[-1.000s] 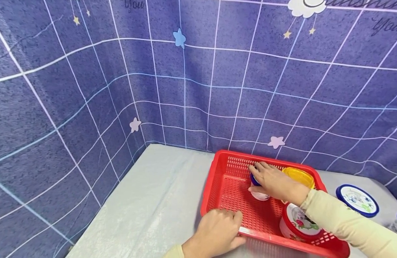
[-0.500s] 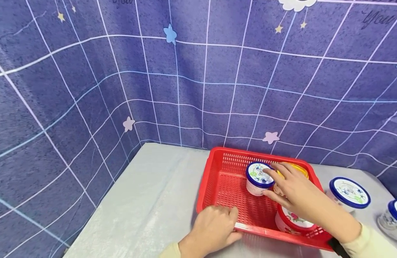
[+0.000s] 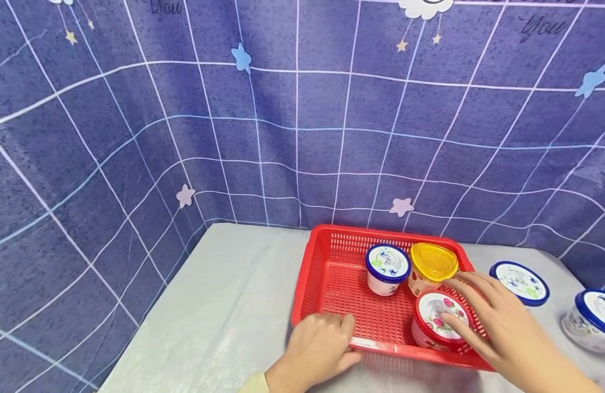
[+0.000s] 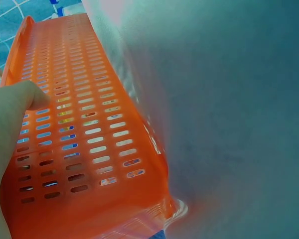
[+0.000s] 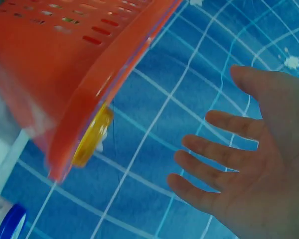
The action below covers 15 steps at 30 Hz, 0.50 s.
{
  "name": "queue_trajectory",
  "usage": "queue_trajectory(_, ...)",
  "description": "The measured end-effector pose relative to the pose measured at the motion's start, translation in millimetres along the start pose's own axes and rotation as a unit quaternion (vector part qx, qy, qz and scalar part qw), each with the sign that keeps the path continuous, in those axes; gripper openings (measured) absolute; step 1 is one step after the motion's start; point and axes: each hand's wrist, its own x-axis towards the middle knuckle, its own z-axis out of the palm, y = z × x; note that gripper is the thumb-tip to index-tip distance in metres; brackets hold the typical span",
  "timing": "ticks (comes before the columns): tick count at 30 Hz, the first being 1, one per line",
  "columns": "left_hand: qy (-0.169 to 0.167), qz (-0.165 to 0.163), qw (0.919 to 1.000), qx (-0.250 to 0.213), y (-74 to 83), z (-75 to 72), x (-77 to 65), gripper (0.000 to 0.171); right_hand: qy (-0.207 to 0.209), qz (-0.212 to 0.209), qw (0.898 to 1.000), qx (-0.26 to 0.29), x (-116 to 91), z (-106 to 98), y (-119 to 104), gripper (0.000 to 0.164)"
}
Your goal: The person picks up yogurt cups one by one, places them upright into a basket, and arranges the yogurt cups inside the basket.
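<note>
My left hand (image 3: 316, 349) grips the front rim of a red perforated plastic basket (image 3: 339, 295). In the left wrist view its thumb presses on the basket's outer wall (image 4: 97, 124). Inside the basket stand a blue-lidded tub (image 3: 387, 266), a yellow-lidded tub (image 3: 432, 263) and a red-lidded tub (image 3: 440, 316) with a floral lid. Over the basket's right end hovers my right hand (image 3: 511, 327), overlapping the red lid's edge in the head view. The right wrist view shows that hand (image 5: 254, 159) with fingers spread and nothing held, apart from the basket.
Right of the basket, another blue-lidded tub (image 3: 520, 283) and a further one (image 3: 594, 319) stand on the pale tabletop (image 3: 233, 295). A third blue lid shows at the right edge. A purple gridded curtain (image 3: 283, 136) hangs behind and to the left.
My right hand has let go of the blue-lidded tub in the basket and moved right and back toward me. The left hand keeps its hold on the rim. The head view has turned right.
</note>
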Motion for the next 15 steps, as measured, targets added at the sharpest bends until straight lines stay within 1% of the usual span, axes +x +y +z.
queue_trajectory(1, 0.002, 0.001, 1.0, 0.001, -0.1, 0.2, -0.1, 0.053, 0.007, 0.004, 1.0, -0.003, -5, -2, 3, 0.068)
queue_trajectory(6, 0.008, 0.002, 1.0, 0.002, -1.0, 0.2, 0.7, 0.05, 0.019, 0.065, 0.997, -0.03, -31, -14, 17, 0.072)
queue_trajectory(7, 0.007, 0.001, 1.0, 0.001, -1.2, 0.0, 0.9, 0.05, 0.028, 0.068, 0.997, -0.032, -35, -16, 21, 0.072)
queue_trajectory(11, 0.001, -0.002, 1.0, -0.006, -1.4, -0.7, 0.5, 0.05, 0.092, 0.047, 0.994, -0.029, -52, -18, 35, 0.067)
queue_trajectory(12, 0.0, -0.002, 1.0, -0.008, -1.2, -0.7, 0.4, 0.05, 0.113, 0.035, 0.993, -0.026, -55, -18, 39, 0.066)
queue_trajectory(15, 0.0, 0.0, 0.9999, -0.013, -0.7, -0.4, 0.0, 0.05, 0.143, 0.028, 0.989, -0.024, -64, -19, 45, 0.074)
